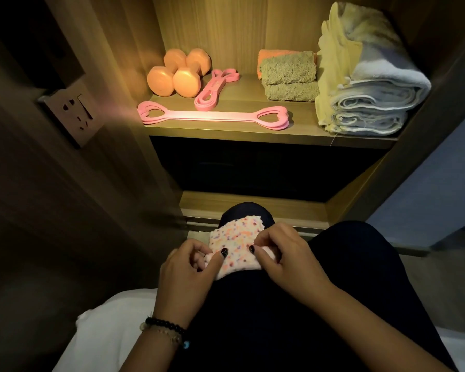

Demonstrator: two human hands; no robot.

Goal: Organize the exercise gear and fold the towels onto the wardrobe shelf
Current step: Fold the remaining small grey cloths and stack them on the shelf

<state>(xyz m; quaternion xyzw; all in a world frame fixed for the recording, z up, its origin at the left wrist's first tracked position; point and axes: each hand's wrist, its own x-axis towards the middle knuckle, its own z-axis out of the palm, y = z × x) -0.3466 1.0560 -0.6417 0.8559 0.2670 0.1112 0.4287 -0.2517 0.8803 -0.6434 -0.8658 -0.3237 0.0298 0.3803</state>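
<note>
Speckled towel on lap, pinched at near edge by left hand and right hand, fingertips clamped on cloth. On wardrobe shelf: two orange dumbbells, two pink resistance bands, folded towels, count unclear. Lower compartment too dark.

A home bedroom: wooden wardrobe shelf, folded towels, dumbbells.

Orange dumbbells, pink bands and folded towels lie on the shelf; a speckled cloth rests on the lap.
</note>
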